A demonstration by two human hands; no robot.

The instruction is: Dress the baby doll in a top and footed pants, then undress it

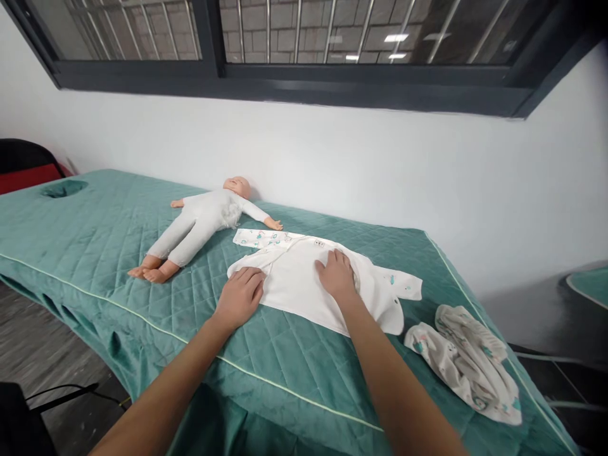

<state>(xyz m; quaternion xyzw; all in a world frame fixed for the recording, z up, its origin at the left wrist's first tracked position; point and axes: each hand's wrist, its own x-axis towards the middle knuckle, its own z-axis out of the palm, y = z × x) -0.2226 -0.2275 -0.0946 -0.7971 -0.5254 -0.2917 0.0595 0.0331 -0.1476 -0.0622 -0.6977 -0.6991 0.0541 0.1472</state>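
A white baby top [299, 285] with small printed figures on its sleeves lies spread out, opened flat, on the green bed cover. My left hand [240, 294] rests palm down on its left edge, fingers stretched rather than closed. Near the middle of the cloth, just below the neckline, my right hand [337, 272] lies flat with its fingers a little apart. A baby doll [202, 215] in a white cloth body is on its back to the left of the top, one arm reaching close to the printed sleeve.
Crumpled printed baby pants [468, 364] lie near the right end of the quilted green bed cover [285, 367]. A white wall [356, 164] with a dark-framed window [285, 82] runs behind. Part of a red and black chair [28, 168] shows at far left.
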